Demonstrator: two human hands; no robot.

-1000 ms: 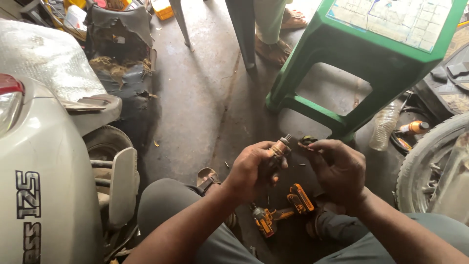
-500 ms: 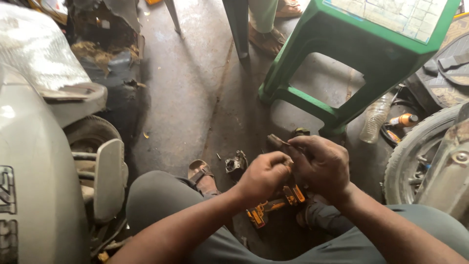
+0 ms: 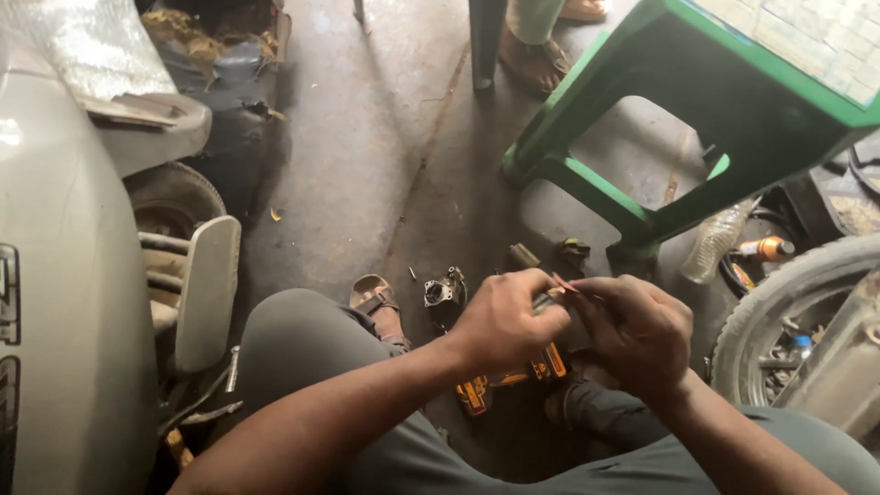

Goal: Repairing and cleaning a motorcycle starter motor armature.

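The left hand (image 3: 502, 319) and the right hand (image 3: 634, 332) meet above the person's knees, and both are closed around a small dark part (image 3: 548, 299) that is held between them. Most of the part is hidden by the fingers, so I cannot tell its exact shape. What shows of it lies roughly level, with its long axis from left to right. A thin reddish piece (image 3: 565, 282) sticks out at the top and points up and to the left, away from the person.

Under the hands, on the concrete floor (image 3: 367, 137), lies an orange and black power tool (image 3: 511, 378). It is partly covered by the left hand. Just to the left of the hands, a small grey metal engine part (image 3: 445, 293) stands on the floor, near a foot in a sandal (image 3: 376, 302). Two more small parts (image 3: 550, 253) lie on the floor beyond the hands.

A green plastic stool (image 3: 678, 119) stands behind them, at the upper right. Near its leg lies a clear plastic bottle (image 3: 717, 240) on its side; I cannot tell if something is in it. Beside it lies a small bottle with an orange cap (image 3: 766, 247). A tyre (image 3: 779, 302) is at the right edge. At the left is a grey scooter (image 3: 64, 293) with its footrest (image 3: 207, 291) folded up. Another person's foot (image 3: 536, 55) is at the top, well apart.
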